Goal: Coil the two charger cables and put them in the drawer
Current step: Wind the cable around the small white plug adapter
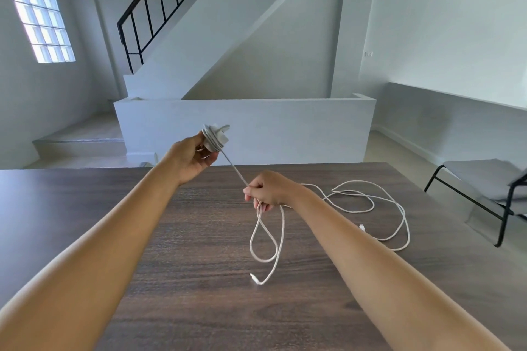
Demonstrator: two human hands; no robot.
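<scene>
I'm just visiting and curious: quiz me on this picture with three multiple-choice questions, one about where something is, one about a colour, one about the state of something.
1. Where does the loose white cable lie?
A. On the dark wooden table, on the person's right
B. On the stairs
C. On the chair

2. What colour is the stair railing?
A. White
B. Black
C. Red

3. How far along is the cable in the left hand?
A. Fully coiled
B. Untouched
C. Partly wound, the rest running through the right hand down to the table

Answers:
1 A, its loops spread over the tabletop beyond the right forearm.
2 B, dark bars stand out against pale walls.
3 C, a small wound bundle sits at the left fingertips while a loop and a connector end trail on the table.
</scene>
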